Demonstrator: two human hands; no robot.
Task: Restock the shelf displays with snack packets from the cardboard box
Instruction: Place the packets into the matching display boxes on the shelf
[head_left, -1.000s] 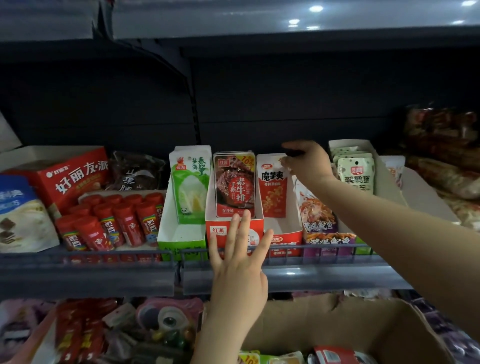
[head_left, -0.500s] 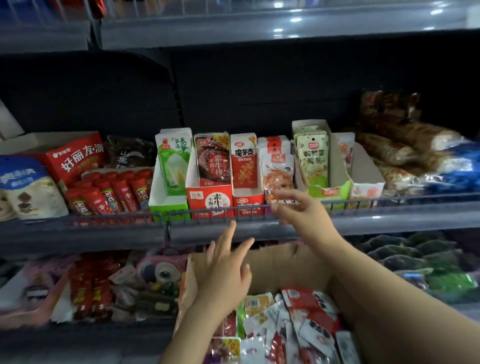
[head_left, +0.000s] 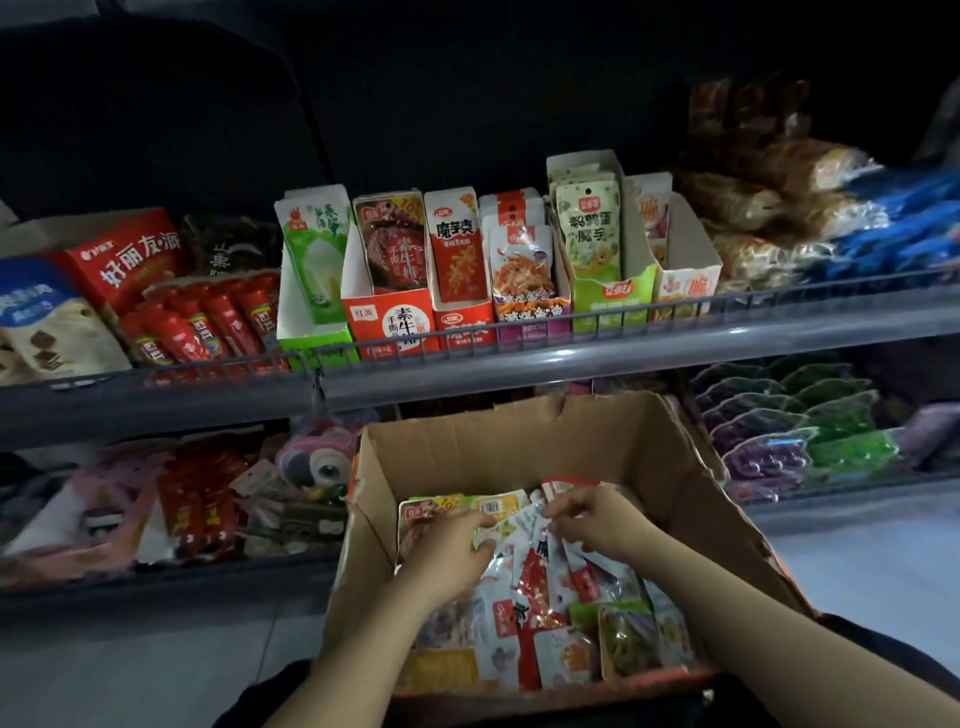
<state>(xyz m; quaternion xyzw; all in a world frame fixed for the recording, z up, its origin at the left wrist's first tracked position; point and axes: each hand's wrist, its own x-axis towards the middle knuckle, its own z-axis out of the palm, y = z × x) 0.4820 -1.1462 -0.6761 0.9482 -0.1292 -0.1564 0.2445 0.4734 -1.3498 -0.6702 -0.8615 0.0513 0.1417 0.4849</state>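
Head view: open cardboard box (head_left: 519, 447) sits near, centre frame, just below the front rail of the upper shelf (head_left: 571, 364). Loose snack packets (head_left: 550, 592) fill its bottom, mostly red and white, some green and yellow. Both hands are inside the box at its far end. Left hand (head_left: 447, 540) lies on the packets at the left, fingers curled around the edge of a white packet. Right hand (head_left: 592, 519) is just right of it, fingertips pinching the top of a red-and-white packet; hands are close, not touching. Upper shelf carries a row of upright display cartons: green carton (head_left: 311, 306) at left, red carton (head_left: 389, 317), a 2nd red carton (head_left: 462, 322), purple carton (head_left: 530, 322), tall light-green carton (head_left: 602, 249), white carton (head_left: 685, 275) at right, all with packets standing in them. Left of the row: red tubes (head_left: 208, 322) and a red box (head_left: 124, 254). Right of it: brown wrapped packs (head_left: 753, 208), blurred. Lower shelf (head_left: 156, 566) holds mixed goods on the left, green and purple pouches (head_left: 800, 421) on the right.
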